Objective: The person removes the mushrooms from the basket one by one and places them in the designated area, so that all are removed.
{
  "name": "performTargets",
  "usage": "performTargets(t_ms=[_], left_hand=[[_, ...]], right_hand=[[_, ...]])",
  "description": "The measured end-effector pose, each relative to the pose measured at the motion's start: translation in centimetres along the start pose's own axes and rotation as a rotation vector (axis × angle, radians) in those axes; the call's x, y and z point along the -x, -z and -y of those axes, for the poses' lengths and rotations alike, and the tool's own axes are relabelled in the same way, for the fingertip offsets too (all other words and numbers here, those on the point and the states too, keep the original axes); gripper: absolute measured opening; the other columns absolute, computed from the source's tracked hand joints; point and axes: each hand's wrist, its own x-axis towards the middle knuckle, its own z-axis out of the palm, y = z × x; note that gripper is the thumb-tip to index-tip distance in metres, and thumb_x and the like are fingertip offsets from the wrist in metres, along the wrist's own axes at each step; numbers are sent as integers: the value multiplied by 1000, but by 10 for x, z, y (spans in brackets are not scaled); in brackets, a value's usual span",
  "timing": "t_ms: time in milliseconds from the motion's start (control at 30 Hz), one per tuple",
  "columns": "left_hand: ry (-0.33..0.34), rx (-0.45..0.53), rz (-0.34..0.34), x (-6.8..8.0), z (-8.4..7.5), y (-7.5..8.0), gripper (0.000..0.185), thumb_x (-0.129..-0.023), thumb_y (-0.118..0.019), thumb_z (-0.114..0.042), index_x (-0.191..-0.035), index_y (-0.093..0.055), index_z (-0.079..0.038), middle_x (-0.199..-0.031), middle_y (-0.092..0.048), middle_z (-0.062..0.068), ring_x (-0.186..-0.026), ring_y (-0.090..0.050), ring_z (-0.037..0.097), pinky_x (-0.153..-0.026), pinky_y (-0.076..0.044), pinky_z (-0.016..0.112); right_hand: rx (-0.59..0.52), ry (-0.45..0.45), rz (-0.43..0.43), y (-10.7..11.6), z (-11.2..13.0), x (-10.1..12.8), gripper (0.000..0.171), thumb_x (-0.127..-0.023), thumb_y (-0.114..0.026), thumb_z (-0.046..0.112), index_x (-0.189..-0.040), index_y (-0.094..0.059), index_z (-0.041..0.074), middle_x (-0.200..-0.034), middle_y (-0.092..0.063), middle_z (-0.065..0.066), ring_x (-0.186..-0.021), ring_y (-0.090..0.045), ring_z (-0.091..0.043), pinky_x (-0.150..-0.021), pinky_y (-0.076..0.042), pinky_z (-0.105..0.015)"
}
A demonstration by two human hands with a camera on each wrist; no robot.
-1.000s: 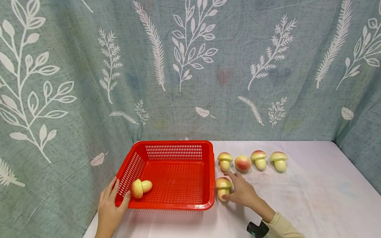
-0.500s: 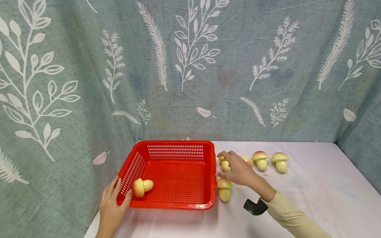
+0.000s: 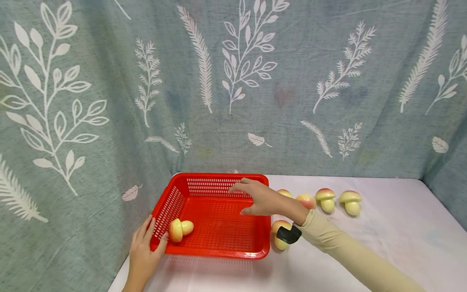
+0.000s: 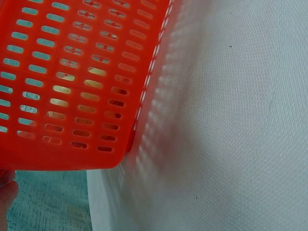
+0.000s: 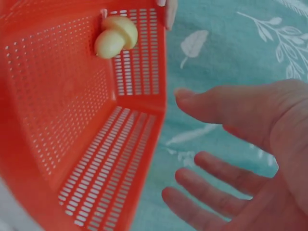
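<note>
My left hand (image 3: 146, 247) grips the front left corner of a red plastic basket (image 3: 264, 251), thumb at the front rim and fingers along the left rim. One toy mushroom (image 3: 176, 231), yellow with a reddish cap, lies on its side in the basket near that hand. Above the basket's right part hovers my right hand (image 3: 257, 198), thumb and fingers spread apart and nothing between them. In the right wrist view, the right hand's fingers (image 5: 207, 192) are loosely bent beside the basket wall. A second mushroom (image 3: 280, 243) on the table is partly covered by the black wrist strap.
Right of the basket, a back row holds a mushroom (image 3: 284, 193) half hidden by the right arm, a round red-yellow piece (image 3: 305, 200) and two more mushrooms (image 3: 327, 199). A patterned curtain (image 3: 219, 134) hangs behind the white-covered table (image 3: 394, 227).
My right hand has left the front mushroom on the table, passed over the back row and moved left above the basket. My left hand stays at the basket corner. The head view has shifted slightly.
</note>
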Motion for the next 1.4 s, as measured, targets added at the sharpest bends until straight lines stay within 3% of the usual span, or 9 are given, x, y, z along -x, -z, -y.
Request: performTargets(t_ms=[367, 733, 1067, 1233, 1400], left_hand=[[31, -3, 29, 1, 0, -1, 62, -77, -73, -14, -129, -51, 11, -138, -46, 19, -122, -39, 40, -91, -34, 64], [-4, -2, -1, 0, 2, -2, 61, -76, -73, -12, -129, -52, 10, -137, -47, 19, -121, -40, 39, -89, -35, 65], [11, -9, 7, 3, 2, 1, 61, -76, -73, -12, -129, -52, 9, -138, -47, 17, -120, -41, 39, -88, -35, 64], [13, -13, 7, 2, 0, 2, 61, -76, -73, -12, -129, -52, 10, -137, -47, 19, -119, -41, 40, -88, -35, 65], [-3, -2, -8, 1, 0, 1, 60, -76, -72, -10, -128, -52, 10, -137, -48, 20, -119, -41, 40, -88, -35, 66]], right_hand=[[39, 120, 97, -15, 13, -36, 54, -80, -72, 10, -129, -54, 26, -129, -47, 5, -117, -45, -13, -93, -44, -29], [107, 229, 162, -40, 22, -71, 53, -77, -71, 3, -125, -58, 23, -125, -48, 3, -109, -48, -10, -82, -45, -18], [329, 316, 182, -83, 31, -109, 62, -73, -66, -5, -125, -58, 27, -125, -48, 3, -110, -48, -11, -78, -42, -14], [420, 345, 185, -106, 34, -126, 63, -75, -70, 0, -129, -56, 29, -125, -48, 3, -108, -49, -11, -72, -43, -14], [471, 363, 194, -128, 38, -137, 66, -75, -76, 9, -132, -52, 32, -132, -45, 3, -113, -48, -13, -82, -45, -18]])
